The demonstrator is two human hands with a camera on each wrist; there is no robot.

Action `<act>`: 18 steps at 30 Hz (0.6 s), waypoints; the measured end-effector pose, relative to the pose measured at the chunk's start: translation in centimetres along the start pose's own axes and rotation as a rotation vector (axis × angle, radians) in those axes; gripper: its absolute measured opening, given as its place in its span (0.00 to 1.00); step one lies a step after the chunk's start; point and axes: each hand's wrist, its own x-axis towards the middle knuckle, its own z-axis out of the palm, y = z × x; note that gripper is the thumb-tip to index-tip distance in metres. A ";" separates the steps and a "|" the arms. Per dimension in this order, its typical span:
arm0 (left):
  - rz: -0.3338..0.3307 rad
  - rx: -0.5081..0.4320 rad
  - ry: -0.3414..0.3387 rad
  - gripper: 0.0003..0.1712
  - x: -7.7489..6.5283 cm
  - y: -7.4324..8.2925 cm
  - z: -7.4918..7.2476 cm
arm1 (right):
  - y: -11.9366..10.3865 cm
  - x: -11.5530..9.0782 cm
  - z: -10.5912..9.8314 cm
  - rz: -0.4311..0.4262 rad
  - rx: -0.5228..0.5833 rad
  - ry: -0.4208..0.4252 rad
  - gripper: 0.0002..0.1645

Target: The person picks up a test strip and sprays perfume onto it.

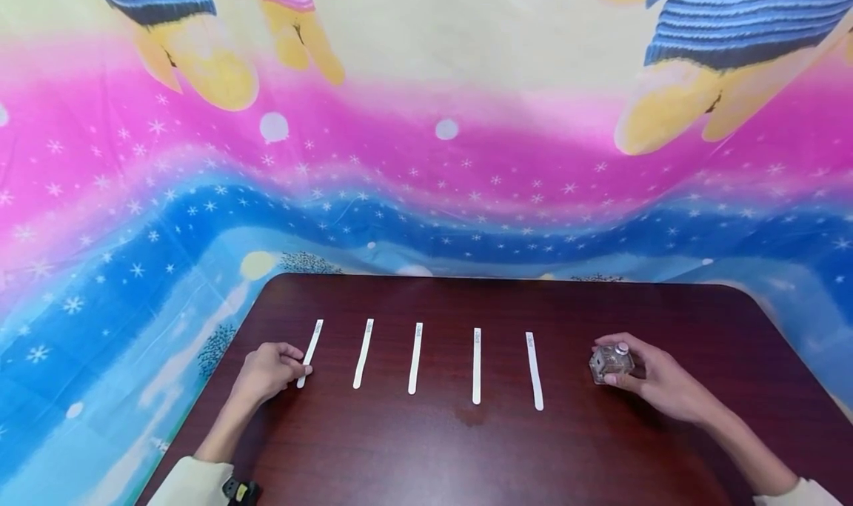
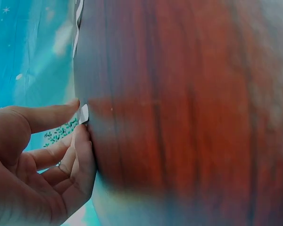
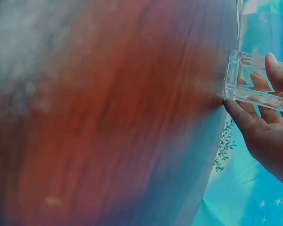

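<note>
Reddish-brown wood grain covers the round-cornered table (image 1: 373, 447) in front of you. Five narrow white strips (image 1: 415, 358) lie in a spaced row across it, from left to right; each has dark print at its square far end and a rounded near end. The three strips on the left slant with their far ends to the right, the fourth runs nearly straight from near to far, and the rightmost strip (image 1: 534, 370) slants with its far end to the left.

Your left hand (image 1: 266, 373) is at the left end of the row. Its thumb and index finger pinch the leftmost strip (image 1: 313, 341) close to the near end; the rounded tip extends past the thumb toward you.

Your right hand (image 1: 656, 384) is on the right, well apart from the rightmost strip. It grasps a clear, thick-walled, angular bottle (image 1: 609, 365) with a round silver cap (image 1: 622, 348): thumb on the near side, fingers on the far side. The bottle is upright; its base appears to meet the tabletop, though blur in the right wrist view leaves this uncertain.

A black wrist-worn device (image 1: 241, 491) sits at your cream left cuff (image 1: 189, 484). Beyond the far edge hangs a pink-and-blue cloth backdrop (image 1: 433, 165) printed with white snowflakes.
</note>
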 end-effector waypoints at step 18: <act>0.051 0.087 0.026 0.12 0.0 0.4 0.4 | -0.8 -0.1 -0.3 -0.001 -0.059 0.059 0.27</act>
